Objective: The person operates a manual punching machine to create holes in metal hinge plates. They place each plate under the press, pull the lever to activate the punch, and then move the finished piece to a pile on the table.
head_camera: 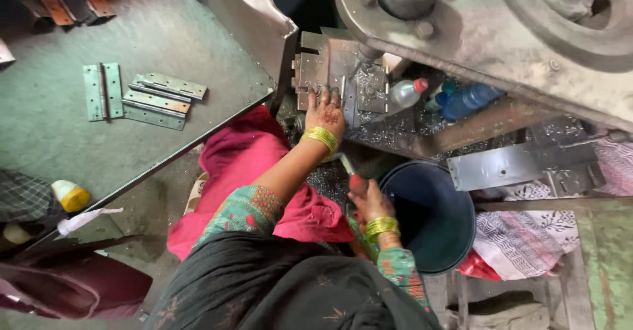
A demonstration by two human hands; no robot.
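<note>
The left hand (324, 109) lies flat, fingers (319, 92) spread, on a metal plate (330, 66) under the press. The right hand (369, 201) grips a red-handled tool (353, 175), fingers closed round its handle, just beside a dark bucket (432, 214).

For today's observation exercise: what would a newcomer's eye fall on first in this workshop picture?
First, the left hand with yellow bangles, pressed on the metal plate under the big grey press at top. Next, the right hand, its grip closed on a red-handled tool beside the dark bucket. Loose hinges lie on the green table at left.
</note>
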